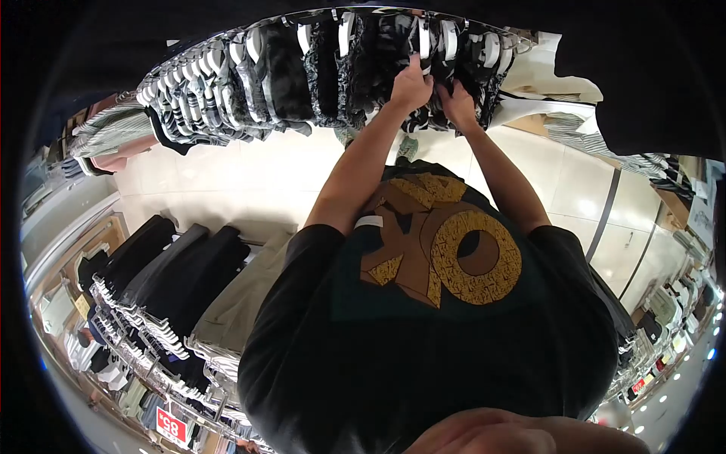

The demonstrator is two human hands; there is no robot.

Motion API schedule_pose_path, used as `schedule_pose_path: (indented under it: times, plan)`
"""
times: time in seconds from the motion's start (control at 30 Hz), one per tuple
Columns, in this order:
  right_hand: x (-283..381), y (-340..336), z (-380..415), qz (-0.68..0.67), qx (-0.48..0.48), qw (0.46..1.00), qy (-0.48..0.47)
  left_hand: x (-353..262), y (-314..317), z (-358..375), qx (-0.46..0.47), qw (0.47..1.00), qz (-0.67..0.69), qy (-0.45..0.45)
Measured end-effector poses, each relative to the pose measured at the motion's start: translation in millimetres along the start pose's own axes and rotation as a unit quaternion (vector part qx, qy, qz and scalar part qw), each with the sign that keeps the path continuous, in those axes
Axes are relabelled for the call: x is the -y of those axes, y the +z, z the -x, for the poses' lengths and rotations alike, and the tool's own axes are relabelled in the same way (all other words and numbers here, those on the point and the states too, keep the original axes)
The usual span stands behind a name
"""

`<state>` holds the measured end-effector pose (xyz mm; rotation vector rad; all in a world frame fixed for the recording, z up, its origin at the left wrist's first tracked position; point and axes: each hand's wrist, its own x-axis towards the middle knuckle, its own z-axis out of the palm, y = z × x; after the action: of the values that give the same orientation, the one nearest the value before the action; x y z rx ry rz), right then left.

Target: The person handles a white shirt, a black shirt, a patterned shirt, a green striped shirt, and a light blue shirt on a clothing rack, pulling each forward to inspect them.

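A long rail of hanging clothes curves across the top of the head view. My left hand (412,87) is closed at a black-and-white patterned garment (418,119), with one finger pointing up beside a white hanger (423,38). Just to the right, my right hand (459,106) has its thumb and fingers on a dark patterned garment (446,72). The cloth hides some of its fingertips. Left of both hands hang black lacy-looking garments (324,83) and a plain dark one (286,83), all close together.
Striped garments (193,102) fill the rail's left end. Behind on the left, dark trousers (185,265) hang from a rack with white hangers, near a red price sign (171,425). Pale floor tiles (249,174) lie between the racks. White clothing (529,113) hangs at the right.
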<state>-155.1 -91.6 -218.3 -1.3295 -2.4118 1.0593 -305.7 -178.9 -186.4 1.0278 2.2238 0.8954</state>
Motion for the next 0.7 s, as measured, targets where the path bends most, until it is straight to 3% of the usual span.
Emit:
schedule_pose_path:
  times: [0.07,0.13,0.17,0.23,0.27,0.33,0.4,0.43,0.47,0.53,0.7]
  plan:
    - [-4,-2,5,-0.002,0.010,1.000,0.008,-1,-9,7,-0.039,0.998,0.020,0.036]
    - [-1,-4,10,0.023,0.022,0.999,0.004,3,-32,21,-0.192,0.979,0.013,0.062]
    - [4,-9,16,0.014,0.024,0.999,0.015,14,-46,23,-0.309,0.944,-0.049,0.105]
    - [0,-8,19,0.018,0.018,1.000,0.009,19,-79,33,-0.434,0.896,-0.077,0.047]
    - [-2,-7,21,0.024,0.012,1.000,0.004,27,-86,32,-0.450,0.888,-0.097,0.000]
    - [0,-7,25,0.022,0.022,0.999,0.011,47,-94,23,-0.373,0.923,-0.073,-0.061]
    - [5,-6,24,0.021,0.029,0.999,0.014,67,-88,4,-0.248,0.966,-0.060,-0.041]
    - [5,-4,23,0.019,0.035,0.999,0.004,61,-79,-2,-0.265,0.962,-0.071,-0.019]
    - [4,-3,23,0.017,0.041,0.999,-0.006,56,-70,-3,-0.210,0.975,-0.064,-0.038]
    - [2,1,22,0.017,0.040,0.999,-0.008,40,-50,0,-0.190,0.980,-0.046,0.033]
    - [12,-4,22,0.016,0.059,0.998,0.031,17,-31,1,-0.160,0.985,-0.051,0.024]
